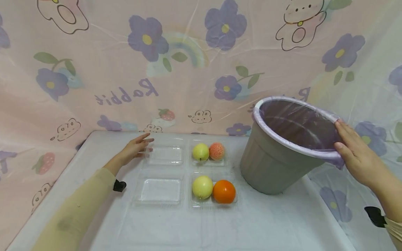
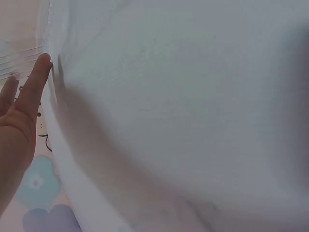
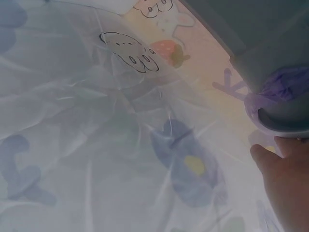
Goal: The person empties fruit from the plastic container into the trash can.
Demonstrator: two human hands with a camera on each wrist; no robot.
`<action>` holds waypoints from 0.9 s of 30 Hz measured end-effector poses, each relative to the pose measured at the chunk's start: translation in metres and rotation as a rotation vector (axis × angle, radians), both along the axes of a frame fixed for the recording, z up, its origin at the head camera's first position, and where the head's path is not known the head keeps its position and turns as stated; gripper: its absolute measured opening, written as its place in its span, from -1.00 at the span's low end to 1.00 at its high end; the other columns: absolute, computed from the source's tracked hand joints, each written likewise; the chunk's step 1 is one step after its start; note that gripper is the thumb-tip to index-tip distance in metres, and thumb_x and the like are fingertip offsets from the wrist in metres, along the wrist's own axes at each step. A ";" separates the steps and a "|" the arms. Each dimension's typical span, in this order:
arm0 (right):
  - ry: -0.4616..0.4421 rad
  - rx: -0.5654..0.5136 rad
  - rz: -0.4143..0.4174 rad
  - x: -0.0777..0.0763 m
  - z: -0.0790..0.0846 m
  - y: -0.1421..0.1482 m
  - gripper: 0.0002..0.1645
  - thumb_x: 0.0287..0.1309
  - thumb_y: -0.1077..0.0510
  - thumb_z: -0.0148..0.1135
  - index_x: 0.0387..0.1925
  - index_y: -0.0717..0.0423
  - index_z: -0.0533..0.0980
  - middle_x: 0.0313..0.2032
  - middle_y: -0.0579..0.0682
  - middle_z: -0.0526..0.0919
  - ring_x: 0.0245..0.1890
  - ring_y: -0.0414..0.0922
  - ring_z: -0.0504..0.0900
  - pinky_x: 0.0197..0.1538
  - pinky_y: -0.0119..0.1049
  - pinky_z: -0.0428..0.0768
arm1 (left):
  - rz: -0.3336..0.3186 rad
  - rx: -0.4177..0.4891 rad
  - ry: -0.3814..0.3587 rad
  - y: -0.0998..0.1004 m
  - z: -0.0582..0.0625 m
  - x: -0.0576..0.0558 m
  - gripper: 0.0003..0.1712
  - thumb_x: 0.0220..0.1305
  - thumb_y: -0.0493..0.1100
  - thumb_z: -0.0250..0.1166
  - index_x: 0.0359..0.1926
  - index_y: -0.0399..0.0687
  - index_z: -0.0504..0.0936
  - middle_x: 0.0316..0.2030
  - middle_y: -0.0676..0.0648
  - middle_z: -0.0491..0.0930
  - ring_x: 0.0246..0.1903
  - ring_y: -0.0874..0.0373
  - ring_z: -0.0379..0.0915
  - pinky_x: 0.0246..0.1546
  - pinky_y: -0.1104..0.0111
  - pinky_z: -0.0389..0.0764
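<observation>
My left hand [image 1: 134,150] reaches to the left side of the back-left clear plastic tray [image 1: 164,154], its fingers extended at the tray's edge. In the left wrist view, the fingers [image 2: 33,89] point up beside the clear plastic. My right hand [image 1: 361,157] rests against the right side of the rim of a grey trash bin [image 1: 273,153], fingers and thumb stretched out. A thin purple bag [image 1: 334,158] lines the bin and folds over its rim. From the right wrist view, the thumb and a finger meet the rim from outside.
The front-left clear tray [image 1: 161,190] holds nothing. A yellow-green fruit [image 1: 200,152] and a peach-coloured fruit [image 1: 217,151] lie in the back-right tray; another yellow-green fruit [image 1: 202,187] and an orange [image 1: 224,191] in the front-right one. A patterned cloth [image 1: 188,80] hangs behind the white table.
</observation>
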State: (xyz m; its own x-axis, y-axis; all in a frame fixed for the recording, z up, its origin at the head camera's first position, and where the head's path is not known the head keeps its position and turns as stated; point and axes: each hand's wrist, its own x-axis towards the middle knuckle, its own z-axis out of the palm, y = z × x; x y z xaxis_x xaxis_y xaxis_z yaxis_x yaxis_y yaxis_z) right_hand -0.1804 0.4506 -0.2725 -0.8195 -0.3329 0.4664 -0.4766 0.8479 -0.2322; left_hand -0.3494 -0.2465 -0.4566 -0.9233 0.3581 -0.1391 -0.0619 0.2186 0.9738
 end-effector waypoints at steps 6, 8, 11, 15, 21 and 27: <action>-0.001 0.005 -0.011 0.001 0.002 -0.001 -0.27 0.55 0.29 -0.15 0.62 0.31 -0.06 0.60 0.39 -0.10 0.64 0.16 -0.27 0.53 -0.48 -0.37 | 0.006 0.009 -0.006 0.001 -0.001 -0.001 -0.25 0.67 -0.23 -0.07 0.69 -0.03 -0.18 0.60 -0.27 0.06 0.53 -0.31 0.06 0.48 -0.14 0.24; -0.003 0.007 -0.015 0.001 0.003 -0.002 -0.27 0.55 0.29 -0.15 0.62 0.31 -0.07 0.60 0.38 -0.10 0.65 0.11 -0.28 0.53 -0.48 -0.37 | 0.009 0.020 -0.009 0.001 -0.002 -0.001 -0.25 0.66 -0.28 -0.07 0.68 -0.11 -0.18 0.59 -0.30 0.06 0.56 -0.31 -0.04 0.52 -0.18 0.10; -0.008 0.006 -0.013 0.002 0.004 -0.004 -0.28 0.56 0.29 -0.16 0.61 0.34 -0.07 0.59 0.40 -0.10 0.65 0.11 -0.28 0.54 -0.47 -0.37 | 0.014 0.021 -0.015 0.001 -0.003 -0.002 -0.27 0.65 -0.32 -0.08 0.67 -0.20 -0.17 0.58 -0.33 0.05 0.57 -0.31 -0.09 0.52 -0.18 0.06; -0.019 0.001 -0.010 0.002 0.005 -0.006 -0.29 0.57 0.29 -0.18 0.61 0.37 -0.09 0.58 0.44 -0.11 0.62 0.26 -0.28 0.54 -0.45 -0.39 | 0.020 0.004 -0.017 0.000 -0.004 -0.001 -0.27 0.65 -0.30 -0.08 0.66 -0.21 -0.16 0.58 -0.33 0.05 0.57 -0.30 -0.09 0.51 -0.18 0.10; -0.012 0.003 -0.008 0.001 0.003 -0.004 -0.29 0.57 0.28 -0.18 0.61 0.36 -0.08 0.59 0.43 -0.11 0.63 0.25 -0.27 0.54 -0.46 -0.39 | 0.058 -0.031 0.014 -0.001 0.002 0.005 -0.25 0.62 -0.29 0.00 0.66 -0.22 -0.10 0.59 -0.35 0.04 0.52 -0.34 0.04 0.46 -0.17 0.25; 0.001 0.003 -0.002 0.000 0.002 -0.001 -0.28 0.57 0.28 -0.17 0.61 0.35 -0.07 0.59 0.41 -0.10 0.63 0.22 -0.26 0.53 -0.48 -0.38 | 0.113 -0.148 0.106 -0.006 0.017 0.014 -0.27 0.61 -0.24 0.04 0.65 -0.20 -0.02 0.58 -0.35 0.07 0.47 -0.37 0.14 0.39 -0.13 0.39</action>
